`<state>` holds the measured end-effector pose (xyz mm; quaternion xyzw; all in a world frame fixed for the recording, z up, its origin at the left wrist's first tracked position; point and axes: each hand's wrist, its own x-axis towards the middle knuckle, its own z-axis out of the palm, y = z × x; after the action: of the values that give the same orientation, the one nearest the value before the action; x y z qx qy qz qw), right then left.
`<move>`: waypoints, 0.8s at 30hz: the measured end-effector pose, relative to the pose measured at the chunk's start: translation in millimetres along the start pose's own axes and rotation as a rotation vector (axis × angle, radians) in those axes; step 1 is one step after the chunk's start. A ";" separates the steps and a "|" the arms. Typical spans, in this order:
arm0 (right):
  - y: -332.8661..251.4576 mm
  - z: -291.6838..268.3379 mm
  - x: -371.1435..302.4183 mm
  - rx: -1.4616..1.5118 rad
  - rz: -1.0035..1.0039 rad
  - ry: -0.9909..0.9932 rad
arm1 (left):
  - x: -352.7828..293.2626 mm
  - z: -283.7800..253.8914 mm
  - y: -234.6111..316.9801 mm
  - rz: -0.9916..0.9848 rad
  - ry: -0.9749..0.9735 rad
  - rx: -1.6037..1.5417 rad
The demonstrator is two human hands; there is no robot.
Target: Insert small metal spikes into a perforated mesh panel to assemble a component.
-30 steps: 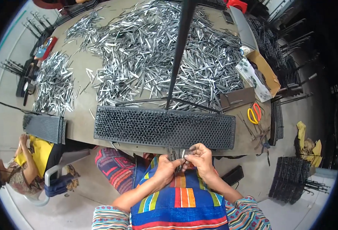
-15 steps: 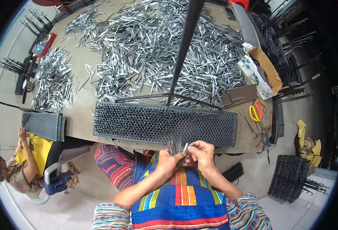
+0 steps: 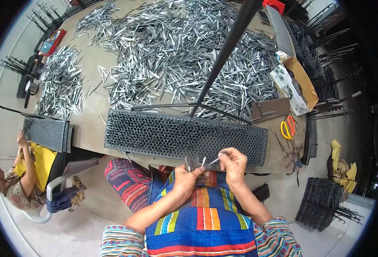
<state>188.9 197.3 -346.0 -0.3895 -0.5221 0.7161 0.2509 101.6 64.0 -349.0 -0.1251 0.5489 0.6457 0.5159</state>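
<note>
My left hand (image 3: 185, 180) is closed round a bundle of thin metal strips (image 3: 192, 159) that point upward, with one pale tip by the thumb. To its right, my right hand (image 3: 234, 166) pinches a single thin metal strip (image 3: 214, 162), its free end toward the bundle. Both hands are at the near edge of a long black perforated rack (image 3: 236, 143). Dark pieces fill many holes in the rack's left part, while its right part shows open holes. A black rod (image 3: 223, 55) with splayed legs rises behind the rack.
Behind the rack lies a broad heap of silvery strips (image 3: 163, 55) on the table (image 3: 92, 132). Scissors (image 3: 288, 127) with orange and yellow handles, a brown pad (image 3: 270, 109) and an open box (image 3: 298, 83) are at right. At left, a seated person (image 3: 19, 180) faces another perforated rack (image 3: 47, 132).
My right hand has moved slightly up and right, away from the bundle, with a strip between its fingers. The left hand stays nearly in place. The view has shifted a little.
</note>
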 end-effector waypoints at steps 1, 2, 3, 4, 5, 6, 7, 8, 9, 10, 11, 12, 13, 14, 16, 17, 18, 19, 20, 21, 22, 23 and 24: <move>-3.4 4.7 5.3 -0.030 -0.089 0.055 | 2.4 -4.2 -2.3 0.002 0.006 -0.006; -2.4 6.8 12.4 -0.045 -0.175 0.040 | 4.7 -8.7 -5.0 -0.067 -0.016 -0.059; -2.9 9.8 20.0 -0.048 -0.174 0.036 | 5.0 -9.8 -5.1 -0.138 -0.044 -0.111; -3.3 14.5 27.9 -0.104 -0.277 0.025 | 4.1 -9.4 -6.1 -0.139 -0.061 -0.083; -2.8 19.2 35.5 -0.160 -0.380 0.013 | 3.3 -8.3 -6.9 -0.138 -0.059 -0.089; 1.1 23.7 43.1 -0.182 -0.442 -0.001 | 0.3 -5.3 -3.6 -0.120 -0.069 -0.083; 3.8 27.7 48.8 -0.183 -0.441 -0.008 | -1.0 -3.8 -1.6 -0.102 -0.079 -0.077; 6.1 31.3 53.6 -0.275 -0.505 -0.005 | -0.3 -4.1 -1.4 -0.101 -0.076 -0.083; 9.2 34.2 58.1 -0.366 -0.570 -0.005 | 0.4 -4.9 -1.2 -0.089 -0.085 -0.101; 13.1 35.1 62.6 -0.414 -0.612 -0.010 | 0.8 -5.4 -0.6 -0.078 -0.096 -0.119; 14.8 35.1 63.7 -0.416 -0.611 -0.017 | 0.9 -5.5 0.1 -0.077 -0.093 -0.125; 15.8 36.3 64.5 -0.444 -0.619 -0.016 | -0.5 -5.6 2.4 -0.085 -0.096 -0.122; 16.4 37.8 64.9 -0.472 -0.626 -0.014 | -1.2 -5.9 3.3 -0.094 -0.100 -0.118; 16.2 39.7 64.7 -0.474 -0.625 -0.022 | -0.5 -6.8 2.3 -0.092 -0.096 -0.125; 10.7 44.6 63.1 -0.543 -0.721 -0.016 | 1.0 -6.5 -0.1 -0.069 -0.114 -0.140; 10.7 45.5 63.7 -0.545 -0.721 -0.023 | 1.1 -6.0 -1.0 -0.069 -0.112 -0.147; 10.8 46.1 64.3 -0.593 -0.763 -0.034 | 1.2 -4.8 -1.4 -0.074 -0.108 -0.154; 11.0 46.5 64.7 -0.641 -0.805 -0.045 | 1.1 -3.9 -1.7 -0.080 -0.104 -0.160; 10.2 46.8 64.2 -0.642 -0.804 -0.052 | 0.9 -3.3 -1.7 -0.079 -0.102 -0.166; 8.8 47.8 63.1 -0.687 -0.765 -0.056 | 0.8 -3.4 -1.2 -0.079 -0.103 -0.170; 7.6 48.4 62.0 -0.731 -0.726 -0.061 | 0.9 -3.5 -1.0 -0.080 -0.106 -0.173; 6.7 48.3 60.9 -0.731 -0.725 -0.067 | 1.2 -3.4 -1.0 -0.079 -0.102 -0.178; 5.4 47.4 59.4 -0.691 -0.687 -0.058 | 1.4 -3.0 -0.7 -0.082 -0.101 -0.188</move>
<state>116.3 214.8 -361.5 -0.2351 -0.8344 0.3870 0.3143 100.4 62.1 -351.6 -0.1626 0.4534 0.6783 0.5549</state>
